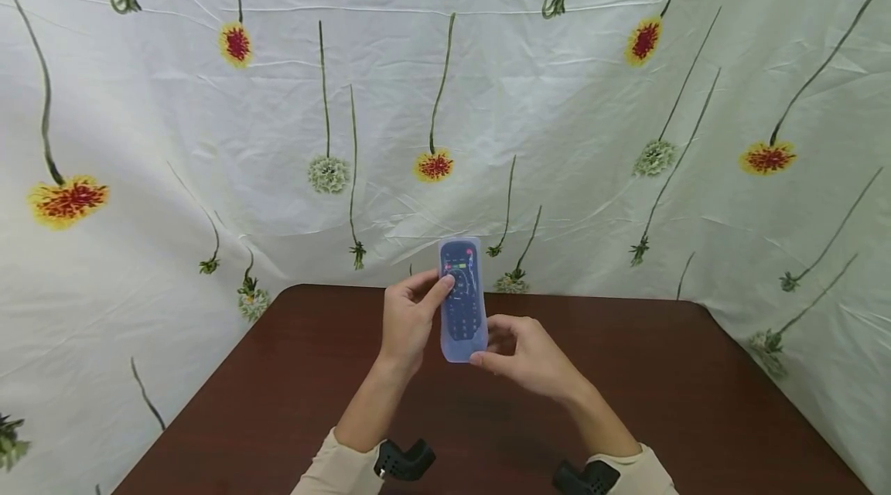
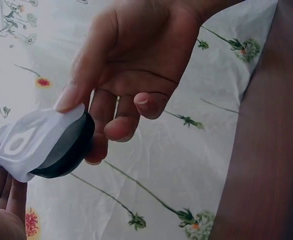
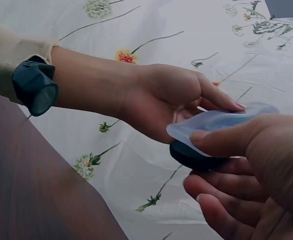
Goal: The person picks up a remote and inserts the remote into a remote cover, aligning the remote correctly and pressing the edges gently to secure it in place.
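Note:
A dark remote control with a translucent silicone cover over its button face is held up above the table, tilted toward the head camera. My left hand grips its left side, thumb on the front near the upper buttons. At the lower right corner my right hand pinches the cover and remote, thumb in front and fingers behind. The left wrist view shows the remote's dark underside exposed below the pale cover. In the right wrist view, the right thumb presses on the cover's end.
A dark reddish-brown table lies under both hands. Behind and beside it hangs a white cloth printed with flowers. Each wrist wears a black camera, such as the left one, at a beige sleeve.

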A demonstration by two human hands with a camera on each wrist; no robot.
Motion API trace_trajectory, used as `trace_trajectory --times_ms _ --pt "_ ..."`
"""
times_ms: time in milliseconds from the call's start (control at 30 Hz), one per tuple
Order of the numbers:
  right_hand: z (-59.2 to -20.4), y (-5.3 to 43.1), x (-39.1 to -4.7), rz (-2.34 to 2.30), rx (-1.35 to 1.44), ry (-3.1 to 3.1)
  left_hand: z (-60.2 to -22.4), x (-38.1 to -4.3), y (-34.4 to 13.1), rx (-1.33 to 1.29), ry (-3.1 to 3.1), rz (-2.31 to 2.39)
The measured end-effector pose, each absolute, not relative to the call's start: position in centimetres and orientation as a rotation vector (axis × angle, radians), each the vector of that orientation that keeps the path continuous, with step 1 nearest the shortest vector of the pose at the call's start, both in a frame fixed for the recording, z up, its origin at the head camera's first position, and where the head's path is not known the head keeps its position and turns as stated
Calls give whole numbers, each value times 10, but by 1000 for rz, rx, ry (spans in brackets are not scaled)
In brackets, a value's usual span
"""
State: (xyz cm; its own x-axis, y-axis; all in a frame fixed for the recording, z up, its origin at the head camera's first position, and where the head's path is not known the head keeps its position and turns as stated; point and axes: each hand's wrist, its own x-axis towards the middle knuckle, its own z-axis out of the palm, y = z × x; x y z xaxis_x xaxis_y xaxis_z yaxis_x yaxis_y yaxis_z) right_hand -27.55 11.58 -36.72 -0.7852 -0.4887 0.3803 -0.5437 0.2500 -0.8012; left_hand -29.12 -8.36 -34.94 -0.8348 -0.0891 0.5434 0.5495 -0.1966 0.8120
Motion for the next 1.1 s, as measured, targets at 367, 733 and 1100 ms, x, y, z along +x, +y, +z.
trace_trajectory --times_ms 367,733,1100 --pt "-371 112 -277 1576 1020 -2430 -350 -293 -80 -513 -1637 -2062" --pt "-374 109 -277 1661 1049 -2339 -357 -293 -79 -562 -1682 -2092" --pt "-372 110 -277 1755 1099 -2299 -354 -293 -82 -577 -1674 -2052"
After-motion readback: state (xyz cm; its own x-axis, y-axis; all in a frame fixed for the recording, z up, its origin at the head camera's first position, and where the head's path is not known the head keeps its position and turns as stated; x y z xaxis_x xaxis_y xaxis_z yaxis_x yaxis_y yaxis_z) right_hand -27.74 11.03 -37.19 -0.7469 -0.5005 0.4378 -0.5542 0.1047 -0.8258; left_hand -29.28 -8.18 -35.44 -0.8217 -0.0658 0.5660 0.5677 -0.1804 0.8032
